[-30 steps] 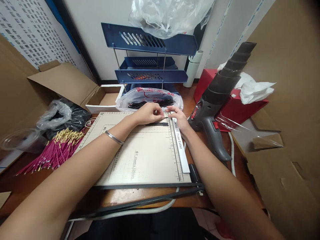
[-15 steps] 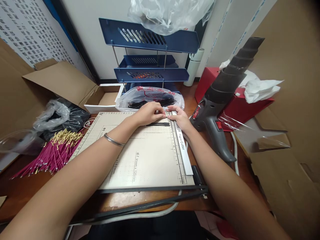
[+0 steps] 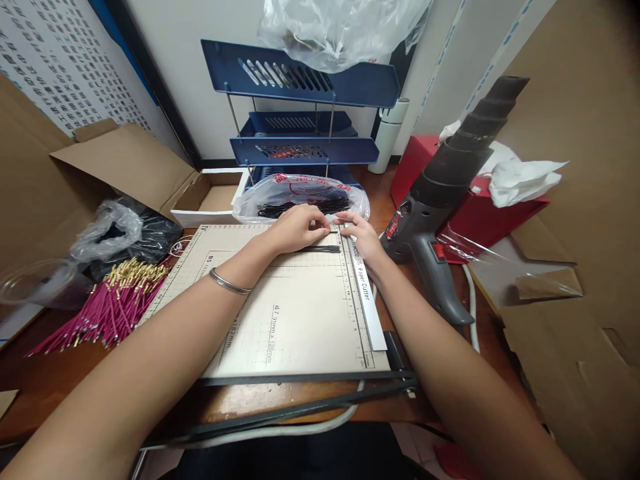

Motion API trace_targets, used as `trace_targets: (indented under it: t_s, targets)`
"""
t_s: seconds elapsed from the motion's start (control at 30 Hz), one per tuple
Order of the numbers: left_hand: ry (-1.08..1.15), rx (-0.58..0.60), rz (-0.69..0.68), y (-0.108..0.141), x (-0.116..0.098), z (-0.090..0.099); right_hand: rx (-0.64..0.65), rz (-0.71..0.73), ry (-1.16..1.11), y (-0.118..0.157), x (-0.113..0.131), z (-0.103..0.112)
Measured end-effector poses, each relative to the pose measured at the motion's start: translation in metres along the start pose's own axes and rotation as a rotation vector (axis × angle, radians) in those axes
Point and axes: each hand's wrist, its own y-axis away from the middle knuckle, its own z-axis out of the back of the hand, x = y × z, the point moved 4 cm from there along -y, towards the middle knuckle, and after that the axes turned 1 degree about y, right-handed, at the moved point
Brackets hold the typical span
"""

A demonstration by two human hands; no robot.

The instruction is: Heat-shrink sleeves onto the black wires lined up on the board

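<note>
Both forearms are bare and converge toward the far right corner of the paper cutter board (image 3: 300,313). The left forearm (image 3: 150,353) runs diagonally across the board's left side; the right forearm (image 3: 440,340) extends along the outside of its right edge. The left hand (image 3: 300,228) is palm down, fingers curled, thumb and forefinger closed in a pinch. The right hand (image 3: 363,239) faces it, near but apart, fingers extended inward and slightly spread.
</note>
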Motion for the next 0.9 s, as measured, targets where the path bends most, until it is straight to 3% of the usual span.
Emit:
trace_targets:
  t_s: [0.9]
  targets:
    - [0.041,0.002,-0.003,-0.0011,-0.0008,0.0003,0.005,-0.025,0.003,0.0025,0.0024,-0.0004]
